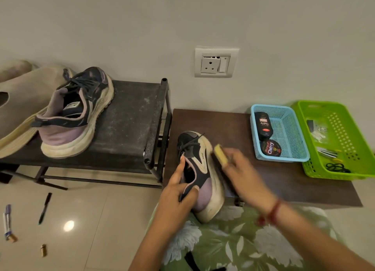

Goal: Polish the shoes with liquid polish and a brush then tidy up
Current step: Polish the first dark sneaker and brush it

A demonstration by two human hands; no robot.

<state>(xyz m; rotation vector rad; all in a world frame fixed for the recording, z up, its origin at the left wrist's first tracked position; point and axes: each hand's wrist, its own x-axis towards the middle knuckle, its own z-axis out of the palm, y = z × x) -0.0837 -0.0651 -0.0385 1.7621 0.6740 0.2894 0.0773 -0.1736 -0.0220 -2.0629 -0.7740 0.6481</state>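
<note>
A dark navy and lilac sneaker (203, 169) with a cream sole lies over the near edge of a low brown table (284, 177), heel toward me. My left hand (180, 189) grips its collar, fingers inside the opening and thumb on the heel tab. My right hand (241, 169), blurred, holds a wooden-backed brush (220, 155) against the sneaker's right side. The matching sneaker (79, 114) sits on a black shoe rack (132, 116) at left. A black liquid polish bottle (263, 125) and a round polish tin (271, 148) lie in a blue basket (292, 132).
A green basket (345, 136) with small items stands at the table's right end. Beige slip-on shoes (22, 100) share the rack. A pen (45, 207), a marker and batteries lie on the tiled floor at left. A wall socket (215, 62) is above the table.
</note>
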